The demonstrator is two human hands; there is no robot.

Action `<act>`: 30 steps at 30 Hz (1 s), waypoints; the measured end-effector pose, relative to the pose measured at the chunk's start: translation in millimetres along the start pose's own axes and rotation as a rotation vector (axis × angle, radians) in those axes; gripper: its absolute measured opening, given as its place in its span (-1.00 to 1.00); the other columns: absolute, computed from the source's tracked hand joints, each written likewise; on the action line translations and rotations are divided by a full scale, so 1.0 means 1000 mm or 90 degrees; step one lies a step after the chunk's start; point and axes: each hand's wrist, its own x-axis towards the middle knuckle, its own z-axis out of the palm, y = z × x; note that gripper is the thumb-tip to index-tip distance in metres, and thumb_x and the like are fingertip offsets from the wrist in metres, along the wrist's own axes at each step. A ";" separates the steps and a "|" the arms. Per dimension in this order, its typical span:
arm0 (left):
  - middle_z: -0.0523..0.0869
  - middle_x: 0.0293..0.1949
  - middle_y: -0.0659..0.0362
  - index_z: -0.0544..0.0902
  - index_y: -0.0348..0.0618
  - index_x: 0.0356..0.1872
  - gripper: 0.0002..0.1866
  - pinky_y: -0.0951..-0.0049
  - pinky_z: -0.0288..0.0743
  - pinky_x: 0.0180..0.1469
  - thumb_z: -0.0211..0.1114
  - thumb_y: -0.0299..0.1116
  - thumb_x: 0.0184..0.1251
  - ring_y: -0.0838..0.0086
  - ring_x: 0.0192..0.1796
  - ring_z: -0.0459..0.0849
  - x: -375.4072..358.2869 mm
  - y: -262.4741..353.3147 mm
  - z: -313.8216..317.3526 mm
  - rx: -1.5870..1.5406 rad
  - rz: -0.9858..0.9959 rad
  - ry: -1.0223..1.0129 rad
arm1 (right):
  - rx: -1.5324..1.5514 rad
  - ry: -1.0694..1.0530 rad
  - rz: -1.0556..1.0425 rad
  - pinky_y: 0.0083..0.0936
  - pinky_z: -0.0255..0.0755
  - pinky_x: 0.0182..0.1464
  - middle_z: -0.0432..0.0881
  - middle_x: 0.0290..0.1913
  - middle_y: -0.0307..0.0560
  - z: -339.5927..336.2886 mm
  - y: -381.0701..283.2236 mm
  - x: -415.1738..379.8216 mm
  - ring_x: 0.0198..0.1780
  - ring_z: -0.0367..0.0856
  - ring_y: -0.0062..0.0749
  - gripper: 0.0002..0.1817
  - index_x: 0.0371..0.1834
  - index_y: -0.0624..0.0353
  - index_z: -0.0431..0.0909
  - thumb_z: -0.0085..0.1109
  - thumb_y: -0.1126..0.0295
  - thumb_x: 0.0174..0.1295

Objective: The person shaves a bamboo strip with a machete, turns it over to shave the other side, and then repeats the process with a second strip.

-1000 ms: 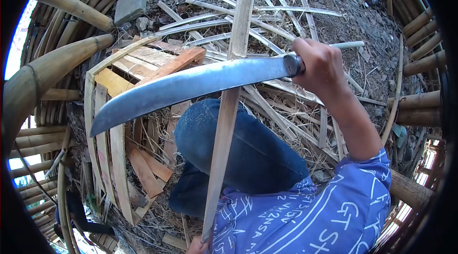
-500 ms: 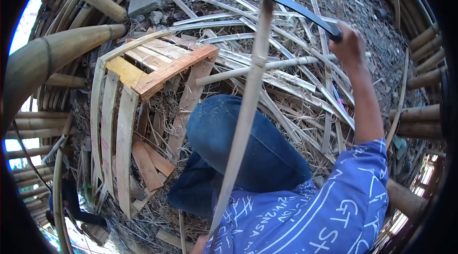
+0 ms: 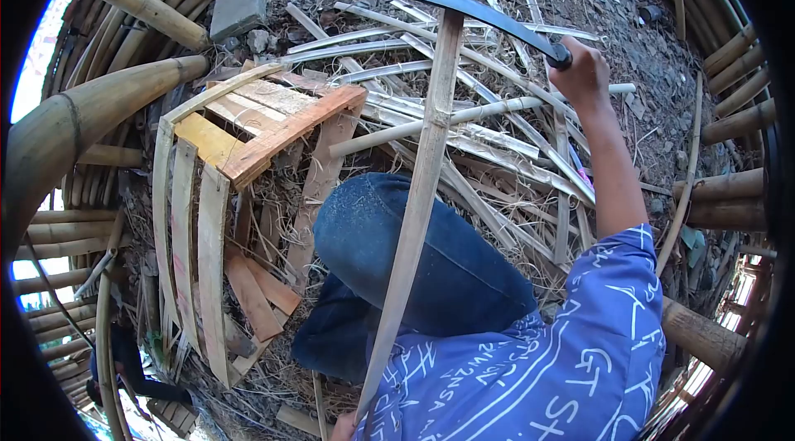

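Note:
My right hand (image 3: 580, 72) is wrapped round the dark handle of a long curved machete (image 3: 464, 4), its blade pointing left across the top of the view. A bamboo strip (image 3: 422, 168) runs up past my bent knee, and its upper end meets the blade's lower edge. At the bottom edge, my left hand (image 3: 343, 427) is partly cut off and closed at the strip's lower end. Just left of the knee stands a wooden crate-like stool (image 3: 286, 130) with slatted sides.
Split bamboo strips (image 3: 489, 139) and shavings litter the ground beyond my knee. A grey block (image 3: 238, 10) lies at the upper left. Thick bamboo poles (image 3: 108, 97) reach in from the left. Another person (image 3: 137, 366) is at the lower left, behind poles.
The blade has shifted slightly left and now sits at the strip's top end; before, the tip stuck up past it. The whole view has also shifted a little.

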 end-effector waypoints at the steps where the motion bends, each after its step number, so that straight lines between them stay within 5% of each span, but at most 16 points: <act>1: 0.64 -0.15 0.06 0.55 -0.29 0.04 -0.59 0.37 0.44 -0.04 0.25 -0.17 0.33 0.41 -0.12 0.61 -0.001 -0.003 -0.001 -0.001 0.000 0.005 | 0.002 -0.001 -0.004 -0.06 0.49 -0.28 0.63 -0.50 0.09 -0.001 0.001 0.001 -0.33 0.63 0.13 -0.91 -0.49 0.09 0.52 0.22 0.37 -0.05; 11: 0.63 -0.14 0.05 0.55 -0.30 0.04 -0.60 0.37 0.44 -0.03 0.24 -0.20 0.33 0.41 -0.12 0.61 0.001 -0.003 -0.016 0.020 0.015 0.024 | 0.022 0.043 -0.029 -0.14 0.51 -0.30 0.65 -0.45 0.04 -0.017 0.028 -0.020 -0.37 0.65 0.02 -0.84 -0.46 0.08 0.52 0.27 0.45 -0.17; 14: 0.63 -0.14 0.05 0.55 -0.30 0.03 -0.61 0.38 0.44 -0.03 0.24 -0.20 0.34 0.41 -0.13 0.61 0.001 -0.003 -0.017 0.020 0.014 0.032 | 0.087 0.070 -0.157 -0.29 0.49 -0.51 0.60 -0.57 -0.03 -0.041 0.005 -0.037 -0.57 0.63 -0.19 -0.83 -0.56 0.10 0.46 0.30 0.49 -0.20; 18: 0.63 -0.13 0.05 0.55 -0.31 0.03 -0.61 0.38 0.43 -0.03 0.24 -0.21 0.34 0.41 -0.13 0.60 0.002 -0.002 -0.020 0.034 0.026 0.035 | 0.080 0.051 -0.282 -0.35 0.51 -0.53 0.56 -0.64 -0.12 -0.050 -0.023 -0.052 -0.58 0.64 -0.28 -0.81 -0.58 0.09 0.41 0.30 0.44 -0.09; 22: 0.63 -0.13 0.04 0.55 -0.31 0.03 -0.62 0.38 0.43 -0.03 0.24 -0.22 0.34 0.40 -0.13 0.60 -0.004 -0.004 -0.020 0.036 0.049 0.041 | 0.002 -0.047 0.046 -0.10 0.52 -0.34 0.65 -0.53 0.07 -0.017 0.014 -0.024 -0.44 0.67 -0.01 -0.94 -0.39 0.09 0.56 0.11 0.41 0.09; 27: 0.63 -0.13 0.04 0.55 -0.31 0.03 -0.62 0.38 0.43 -0.03 0.24 -0.24 0.34 0.40 -0.13 0.60 -0.004 -0.004 -0.015 0.032 0.131 0.055 | 0.022 -0.110 0.032 -0.12 0.50 -0.34 0.63 -0.54 0.08 -0.038 -0.005 -0.043 -0.38 0.66 0.04 -0.94 -0.41 0.11 0.53 0.10 0.41 0.07; 30: 0.62 -0.13 0.04 0.55 -0.32 0.03 -0.63 0.38 0.43 -0.03 0.24 -0.24 0.34 0.40 -0.13 0.60 -0.013 -0.004 -0.010 0.088 0.360 0.097 | 0.031 -0.110 -0.030 -0.15 0.49 -0.35 0.62 -0.52 0.07 -0.034 -0.029 -0.070 -0.39 0.64 0.05 -0.93 -0.43 0.14 0.51 0.12 0.41 0.03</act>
